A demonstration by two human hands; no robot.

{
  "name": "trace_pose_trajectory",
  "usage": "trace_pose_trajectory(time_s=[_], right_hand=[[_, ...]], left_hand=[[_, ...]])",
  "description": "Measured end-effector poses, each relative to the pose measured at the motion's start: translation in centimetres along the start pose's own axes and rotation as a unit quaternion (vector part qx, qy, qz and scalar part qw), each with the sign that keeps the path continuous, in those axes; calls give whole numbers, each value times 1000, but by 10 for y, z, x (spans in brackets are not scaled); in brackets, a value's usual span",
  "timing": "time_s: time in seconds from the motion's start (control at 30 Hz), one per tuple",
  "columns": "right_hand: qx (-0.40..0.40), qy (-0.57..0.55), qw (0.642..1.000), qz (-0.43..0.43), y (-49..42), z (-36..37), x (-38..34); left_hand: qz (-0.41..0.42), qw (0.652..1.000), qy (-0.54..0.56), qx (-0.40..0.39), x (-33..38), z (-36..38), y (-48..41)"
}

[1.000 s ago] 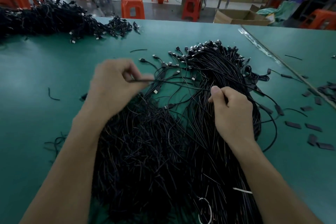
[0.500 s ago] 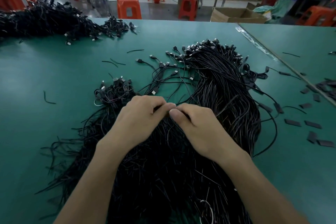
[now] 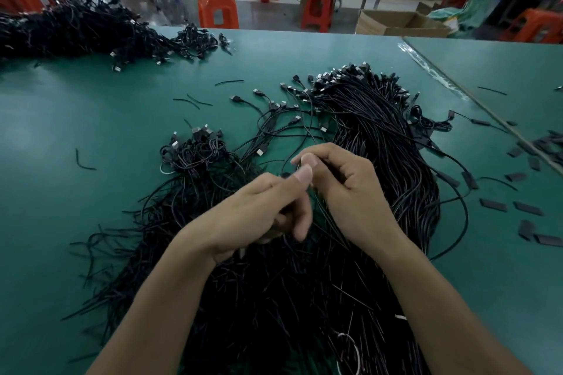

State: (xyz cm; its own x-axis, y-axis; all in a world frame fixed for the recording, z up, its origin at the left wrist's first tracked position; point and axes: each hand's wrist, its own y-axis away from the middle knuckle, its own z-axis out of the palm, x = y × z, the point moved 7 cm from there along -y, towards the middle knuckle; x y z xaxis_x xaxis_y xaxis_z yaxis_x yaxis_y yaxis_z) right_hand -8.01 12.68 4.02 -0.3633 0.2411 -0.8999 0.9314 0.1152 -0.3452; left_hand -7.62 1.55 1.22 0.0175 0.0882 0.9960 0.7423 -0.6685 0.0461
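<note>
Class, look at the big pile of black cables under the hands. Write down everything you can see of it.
The pile of black cables is a thick, loose sheaf of thin, plastic-looking cords lying flat on the green table, running from the near edge away. Its far ends carry small black plugs with metal tips, fanned out; the near ends look cut and bristly. The right hand pinches one strand just above it; the left hand is curled beside it, its grip unclear.
</note>
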Motion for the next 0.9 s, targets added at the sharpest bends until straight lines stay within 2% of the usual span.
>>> trace_pose_trajectory(time_s=[0.1,0.17,0.27,0.33,0.37,0.47,0.53,0.6,0.73,0.83,0.9], right_hand=[[-45,13,999,29,-1,5,5],[-83,72,993,46,3,11,10],[-149,152,974,73,12,24,16],[-180,191,962,67,17,28,14],[-185,202,960,65,18,27,13],[-166,195,965,56,17,17,5],[-139,183,973,33,13,9,-6],[-100,154,983,1,6,1,-18],[-80,38,996,-21,-5,-4,-23],[-27,17,999,7,-6,-4,-12],[-7,18,999,40,-4,-4,-2]], left_hand=[[40,983,179,-1,10,8,-3],[88,956,276,41,15,2,-7],[142,914,355,136,14,-15,-9],[150,906,332,217,6,-27,-9],[151,912,278,260,2,-33,-7],[148,928,25,341,6,-42,0],[110,939,-123,303,8,-38,-2],[59,957,-165,230,5,-28,-5],[-15,989,7,145,0,-13,-2],[-25,986,139,84,3,-9,2],[-7,972,228,56,7,-10,2]])
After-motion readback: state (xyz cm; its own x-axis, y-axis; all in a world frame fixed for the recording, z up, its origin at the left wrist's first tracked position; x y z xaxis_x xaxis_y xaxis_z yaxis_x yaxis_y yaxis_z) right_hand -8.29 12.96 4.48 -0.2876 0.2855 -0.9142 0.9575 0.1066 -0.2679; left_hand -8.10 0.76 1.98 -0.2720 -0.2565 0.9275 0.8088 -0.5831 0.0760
